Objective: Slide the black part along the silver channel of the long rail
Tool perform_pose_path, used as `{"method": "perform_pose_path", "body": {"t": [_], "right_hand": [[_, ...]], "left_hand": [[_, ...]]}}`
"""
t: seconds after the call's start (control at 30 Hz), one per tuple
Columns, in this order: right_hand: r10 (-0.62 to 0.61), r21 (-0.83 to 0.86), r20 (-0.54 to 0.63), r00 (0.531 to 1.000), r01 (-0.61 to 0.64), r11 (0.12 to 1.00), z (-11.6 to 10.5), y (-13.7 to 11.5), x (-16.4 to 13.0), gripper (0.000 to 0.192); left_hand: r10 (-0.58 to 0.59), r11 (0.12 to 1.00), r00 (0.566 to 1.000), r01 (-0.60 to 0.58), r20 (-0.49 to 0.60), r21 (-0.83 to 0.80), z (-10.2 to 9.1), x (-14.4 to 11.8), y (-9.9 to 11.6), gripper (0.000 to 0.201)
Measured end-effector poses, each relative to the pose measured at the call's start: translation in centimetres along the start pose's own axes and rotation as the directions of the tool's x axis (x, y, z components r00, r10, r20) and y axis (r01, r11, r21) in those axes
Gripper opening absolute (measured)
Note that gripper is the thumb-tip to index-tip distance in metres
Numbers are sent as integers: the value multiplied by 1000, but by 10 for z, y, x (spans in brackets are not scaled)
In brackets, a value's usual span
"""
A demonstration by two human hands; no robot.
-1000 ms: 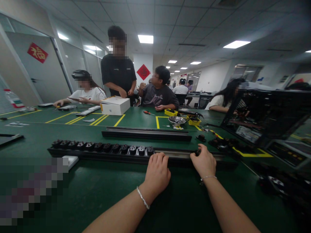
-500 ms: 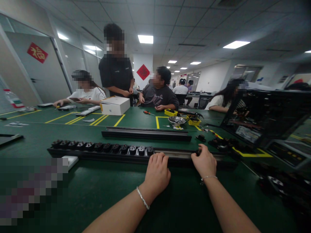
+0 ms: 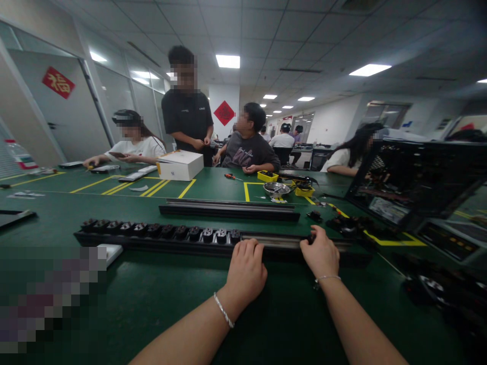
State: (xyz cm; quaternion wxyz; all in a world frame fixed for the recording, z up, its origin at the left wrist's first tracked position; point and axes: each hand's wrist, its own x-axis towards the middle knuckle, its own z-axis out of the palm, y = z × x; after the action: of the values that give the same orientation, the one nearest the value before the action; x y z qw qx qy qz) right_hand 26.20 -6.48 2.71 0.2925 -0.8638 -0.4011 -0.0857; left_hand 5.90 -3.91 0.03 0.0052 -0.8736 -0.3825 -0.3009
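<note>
A long black socket strip (image 3: 160, 234) lies across the green table (image 3: 152, 304), with a row of several black socket modules (image 3: 167, 230) filling its left half. My left hand (image 3: 245, 271) rests on the strip's near edge just right of the last module, fingers curled over it. My right hand (image 3: 320, 253) presses on the bare metal rail further right, its fingertips on a small black part (image 3: 311, 236). A second black rail (image 3: 228, 209) lies behind, parallel.
Loose black socket modules (image 3: 352, 225) sit right of the strip, more (image 3: 433, 289) at the near right. A black open case (image 3: 418, 185) stands right. Behind are a white box (image 3: 180, 165), yellow trays (image 3: 268, 176), a metal bowl (image 3: 277, 189). Several people sit or stand across the table.
My hands have stayed where they were on the strip. The standing person in black across the table shifted slightly to the right.
</note>
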Motion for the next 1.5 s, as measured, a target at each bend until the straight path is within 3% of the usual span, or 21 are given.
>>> {"method": "perform_pose_path", "body": {"t": [1.5], "right_hand": [[35, -5, 8, 999, -35, 999, -2, 9, 6, 48]], "left_hand": [[-1, 1000, 1000, 1, 11, -7, 0, 1, -1, 38]]}}
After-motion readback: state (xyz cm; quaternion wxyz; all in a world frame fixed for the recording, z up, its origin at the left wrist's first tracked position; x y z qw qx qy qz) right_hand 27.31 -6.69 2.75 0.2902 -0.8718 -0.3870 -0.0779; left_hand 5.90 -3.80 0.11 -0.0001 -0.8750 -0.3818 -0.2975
